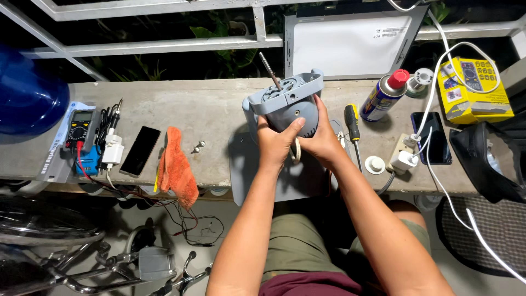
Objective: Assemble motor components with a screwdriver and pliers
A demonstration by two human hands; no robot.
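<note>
The grey motor housing point(287, 104) is held up just above the concrete desk point(208, 115), near its middle, with a thin metal shaft point(270, 70) pointing up and away from its top. The left hand point(275, 143) is closed on the front of the housing, thumb pressed on the rounded face, and the right hand point(321, 141) is closed on its right side and underside, so both grips are clamped on the same piece. I judge the housing to be stiff plastic with a heavy metal core inside, so rather heavy for its size and smooth on the round part; the square flange at the top and the lower rim look like the safest places to hold, while the shaft should not carry the weight. Under it lies a flat grey plate point(249, 186) that hangs over the edge of the desk. To the right are a screwdriver point(351, 121) with black and yellow handle, a blue spray can point(383, 96) with red cap, a dark phone point(431, 137) on a white cable, and a yellow box point(474, 90). To the left are two small screws point(198, 147), an orange cloth point(176, 170), another phone point(140, 150) and a multimeter point(79, 130). The desk is a rough ledge under a white metal railing point(164, 41), with dark plants behind it.
</note>
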